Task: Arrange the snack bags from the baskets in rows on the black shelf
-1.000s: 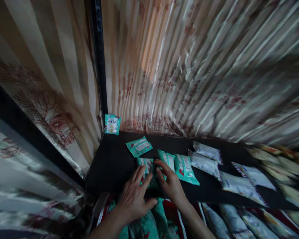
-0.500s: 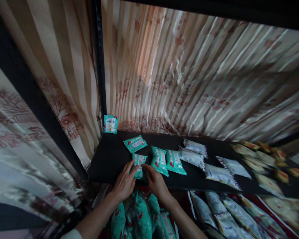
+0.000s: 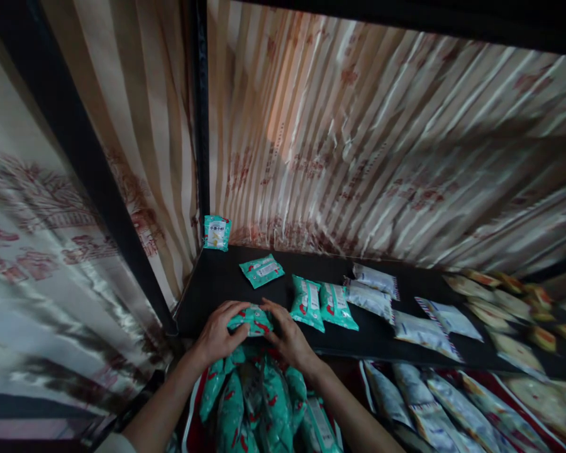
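Note:
A teal snack packet with red marks (image 3: 253, 319) is held at the front edge of the black shelf (image 3: 217, 277). My left hand (image 3: 221, 332) curls around its left side, thumb along the near face. My right hand (image 3: 288, 335) grips the right end with thumb and fingers. Behind it a loose teal packet (image 3: 263, 270) lies at an angle. Side by side to the right are two more teal packets, one nearer (image 3: 307, 303) and one beyond it (image 3: 336, 306). Another teal packet (image 3: 217, 233) stands upright in the back left corner.
Below the shelf, a bin holds several teal packets (image 3: 276, 402); beside it a red-lined bin holds whitish packets (image 3: 434, 402). White-blue packets (image 3: 422, 332) and beige and yellow packs (image 3: 514, 305) lie farther right. Striped curtains (image 3: 330, 138) and a dark post (image 3: 202, 113) bound the shelf.
The packet between my hands has turned from lengthwise to crosswise, and both hands now wrap its ends. The view has shifted slightly left.

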Demonstrator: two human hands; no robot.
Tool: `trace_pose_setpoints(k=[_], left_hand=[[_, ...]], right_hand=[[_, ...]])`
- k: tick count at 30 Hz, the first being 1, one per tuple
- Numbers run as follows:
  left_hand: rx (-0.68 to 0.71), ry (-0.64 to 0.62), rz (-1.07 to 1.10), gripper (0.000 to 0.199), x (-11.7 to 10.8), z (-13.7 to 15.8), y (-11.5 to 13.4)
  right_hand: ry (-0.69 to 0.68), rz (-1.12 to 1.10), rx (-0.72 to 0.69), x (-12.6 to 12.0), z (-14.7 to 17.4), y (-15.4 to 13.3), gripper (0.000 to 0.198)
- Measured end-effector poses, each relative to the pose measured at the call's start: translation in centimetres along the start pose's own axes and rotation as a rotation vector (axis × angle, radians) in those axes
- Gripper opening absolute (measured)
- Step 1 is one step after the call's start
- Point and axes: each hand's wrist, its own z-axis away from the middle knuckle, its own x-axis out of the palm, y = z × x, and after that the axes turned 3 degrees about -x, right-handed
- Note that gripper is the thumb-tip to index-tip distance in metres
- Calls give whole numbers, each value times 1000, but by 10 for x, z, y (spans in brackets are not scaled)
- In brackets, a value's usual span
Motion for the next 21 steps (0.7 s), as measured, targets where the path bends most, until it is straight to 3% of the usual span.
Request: trace_pose_setpoints(k=[6,11,18,21], left_hand=[[-231,134,211,55,-5,-5,-8],[-360,205,284,46,-4,-14,-21],[-315,362,361,59,1,-36,-40],[-312,421,346,56,0,-48,-48]], right_hand=[[-40,-172,104,6,-12,-15,40],[35,-173,125,19,-28,-21,36],[127,-120,218,39,-64,-5,34],[170,-96,262,49,-84,4,35]])
